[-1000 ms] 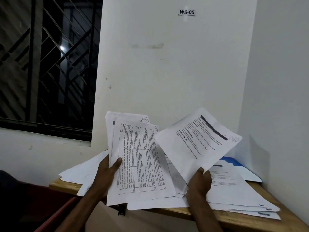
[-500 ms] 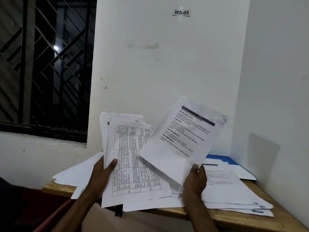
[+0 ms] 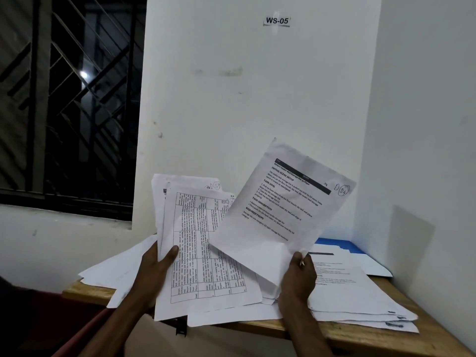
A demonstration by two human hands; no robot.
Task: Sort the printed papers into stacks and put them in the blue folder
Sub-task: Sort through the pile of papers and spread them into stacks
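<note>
White printed paper sheets (image 3: 360, 292) lie unsorted. Left hand (image 3: 152, 275) and right hand (image 3: 300, 276) pinch some; blue flat folder (image 3: 340, 244) waits.

Folder (image 3: 342, 244) behind stack (image 3: 360, 300) (right side) on table (image 3: 386, 338).

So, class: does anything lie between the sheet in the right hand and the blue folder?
Yes: a stack of printed papers lies over the blue folder; only its far edge shows. The right hand pinches the sheet.
</note>
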